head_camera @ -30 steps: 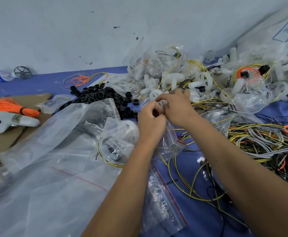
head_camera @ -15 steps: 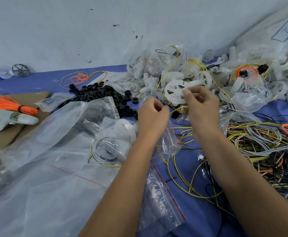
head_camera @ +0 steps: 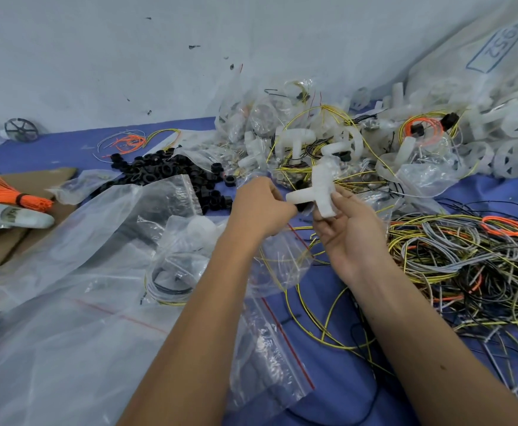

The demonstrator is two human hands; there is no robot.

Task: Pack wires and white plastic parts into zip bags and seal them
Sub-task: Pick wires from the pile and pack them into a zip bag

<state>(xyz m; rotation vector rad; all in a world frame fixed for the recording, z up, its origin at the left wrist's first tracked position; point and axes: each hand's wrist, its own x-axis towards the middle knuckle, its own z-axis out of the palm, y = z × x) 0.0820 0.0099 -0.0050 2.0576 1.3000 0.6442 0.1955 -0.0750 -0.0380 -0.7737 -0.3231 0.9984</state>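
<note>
The right hand (head_camera: pixel 348 235) grips a matte white plastic cross (head_camera: pixel 319 192) at frame centre. The left hand (head_camera: pixel 259 210) pinches the clear zip bag (head_camera: pixel 282 259) mouth. Tangled wires (head_camera: pixel 466 265) crowd 3 o'clock.

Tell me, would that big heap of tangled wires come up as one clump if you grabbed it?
Probably yes: the wire heap is thin, floppy strands looped through each other, so pulling one likely drags its neighbours. It looks light, and loose ends would dangle and snag.
</note>
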